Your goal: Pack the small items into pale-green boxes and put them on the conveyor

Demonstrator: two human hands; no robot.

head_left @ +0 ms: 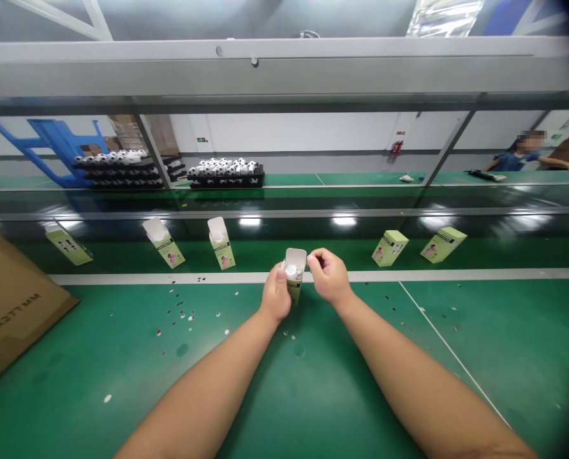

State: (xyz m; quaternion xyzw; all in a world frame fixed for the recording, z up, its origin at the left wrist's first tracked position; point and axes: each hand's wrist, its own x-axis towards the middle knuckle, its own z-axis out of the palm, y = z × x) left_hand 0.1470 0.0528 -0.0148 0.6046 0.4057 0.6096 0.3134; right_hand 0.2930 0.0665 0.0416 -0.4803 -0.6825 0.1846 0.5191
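My left hand (276,294) is wrapped round the left side of a small green box (294,293), which stands upright at the near edge of the belt. The box's white top flap is up, and a white round item (291,271) shows inside. Just right of the flap is my right hand (330,275), its thumb and fingers pinched together at the box's side flap; whether they grip it is hard to make out. On the belt to the left are several green boxes with raised flaps, the closest being one open box (222,245). Two closed boxes, including a nearer one (390,248), stand to the right.
A large cardboard carton (16,306) takes up the left edge. Small dark and pale bits dot the green worktop (265,395). Beyond the belt, black trays (227,180) hold several black-and-white items. A person (518,156) is at the far right.
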